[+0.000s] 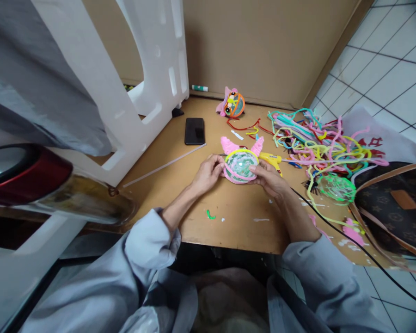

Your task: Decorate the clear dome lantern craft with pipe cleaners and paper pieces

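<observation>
Between my two hands is a round craft ball, clear with green strands, banded in pink and yellow pipe cleaner and topped with two pink ears. My left hand pinches its left edge. Thumb and fingers of my right hand grip the right edge. Just behind the ball lies a yellow glue gun, partly hidden by the ball and my right hand. A finished-looking ball figure with orange bands, eyes and a pink bow sits at the back of the table.
Tangled pipe cleaners cover the right side, beside a green-strand ball and a brown handbag. A black phone lies back left, near a white plastic frame. A red-lidded jar stands left. A black cord crosses the right.
</observation>
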Demonstrator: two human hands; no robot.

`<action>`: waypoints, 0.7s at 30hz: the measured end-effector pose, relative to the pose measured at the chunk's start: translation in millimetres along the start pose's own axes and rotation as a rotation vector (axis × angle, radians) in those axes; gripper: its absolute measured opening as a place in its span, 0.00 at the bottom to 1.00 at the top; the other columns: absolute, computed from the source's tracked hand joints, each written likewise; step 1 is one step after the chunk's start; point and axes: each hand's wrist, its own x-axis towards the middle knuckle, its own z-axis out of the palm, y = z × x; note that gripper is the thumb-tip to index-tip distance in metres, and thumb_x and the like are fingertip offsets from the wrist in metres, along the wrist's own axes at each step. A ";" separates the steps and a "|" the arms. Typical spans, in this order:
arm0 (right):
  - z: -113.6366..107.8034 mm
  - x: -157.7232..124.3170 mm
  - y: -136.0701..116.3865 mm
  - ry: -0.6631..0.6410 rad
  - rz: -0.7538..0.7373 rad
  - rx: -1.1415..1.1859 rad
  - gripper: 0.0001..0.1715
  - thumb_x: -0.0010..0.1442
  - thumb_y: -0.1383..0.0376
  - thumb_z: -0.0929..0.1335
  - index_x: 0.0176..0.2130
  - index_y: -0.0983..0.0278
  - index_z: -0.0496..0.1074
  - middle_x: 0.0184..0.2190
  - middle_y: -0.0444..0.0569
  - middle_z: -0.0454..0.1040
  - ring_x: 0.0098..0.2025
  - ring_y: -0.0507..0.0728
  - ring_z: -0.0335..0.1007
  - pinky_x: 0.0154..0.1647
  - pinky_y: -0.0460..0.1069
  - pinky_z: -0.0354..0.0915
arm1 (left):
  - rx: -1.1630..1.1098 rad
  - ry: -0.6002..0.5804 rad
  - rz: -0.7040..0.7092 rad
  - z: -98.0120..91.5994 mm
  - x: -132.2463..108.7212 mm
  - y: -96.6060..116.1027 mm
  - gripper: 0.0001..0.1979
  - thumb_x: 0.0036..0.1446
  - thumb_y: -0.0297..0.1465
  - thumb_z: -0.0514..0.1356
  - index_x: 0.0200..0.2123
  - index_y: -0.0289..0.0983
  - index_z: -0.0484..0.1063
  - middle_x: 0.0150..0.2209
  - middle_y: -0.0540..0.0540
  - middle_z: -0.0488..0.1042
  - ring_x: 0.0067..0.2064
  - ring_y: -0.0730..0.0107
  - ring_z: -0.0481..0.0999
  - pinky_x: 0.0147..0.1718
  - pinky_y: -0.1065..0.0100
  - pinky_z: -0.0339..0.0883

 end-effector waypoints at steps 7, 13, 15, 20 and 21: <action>-5.4 1.5 2.3 -0.020 -0.024 0.001 0.33 0.39 0.57 0.81 0.44 0.59 0.73 0.44 0.47 0.82 0.39 0.57 0.79 0.35 0.49 0.77 | -0.396 0.044 -0.235 2.3 4.9 -6.1 0.14 0.54 0.37 0.69 0.29 0.34 0.70 0.27 0.51 0.73 0.31 0.74 0.75 0.40 0.66 0.75; -3.8 1.9 3.0 -0.019 -0.068 -0.012 0.34 0.37 0.58 0.82 0.44 0.60 0.74 0.46 0.49 0.82 0.46 0.60 0.79 0.47 0.52 0.76 | -0.394 0.064 -0.268 1.6 6.4 -5.8 0.12 0.46 0.31 0.73 0.26 0.33 0.74 0.26 0.50 0.76 0.30 0.75 0.76 0.41 0.67 0.75; -4.8 2.8 4.4 -0.031 -0.082 -0.024 0.35 0.38 0.58 0.82 0.45 0.60 0.74 0.47 0.49 0.82 0.48 0.60 0.79 0.51 0.53 0.75 | -0.368 0.077 -0.289 1.5 7.1 -5.5 0.10 0.44 0.29 0.72 0.25 0.33 0.74 0.25 0.50 0.75 0.29 0.75 0.76 0.40 0.66 0.76; -4.1 3.9 7.4 -0.031 -0.128 -0.010 0.40 0.38 0.61 0.82 0.50 0.60 0.73 0.50 0.49 0.81 0.52 0.60 0.77 0.56 0.53 0.72 | -0.343 0.092 -0.351 0.9 8.5 -4.8 0.08 0.43 0.27 0.71 0.24 0.33 0.74 0.23 0.50 0.75 0.27 0.75 0.75 0.36 0.66 0.77; -3.6 4.1 7.6 -0.028 -0.131 -0.013 0.40 0.38 0.61 0.82 0.50 0.60 0.74 0.51 0.49 0.81 0.53 0.60 0.77 0.57 0.53 0.72 | -0.354 0.089 -0.357 0.7 8.6 -4.7 0.08 0.43 0.27 0.70 0.24 0.33 0.74 0.23 0.51 0.75 0.26 0.75 0.75 0.36 0.67 0.77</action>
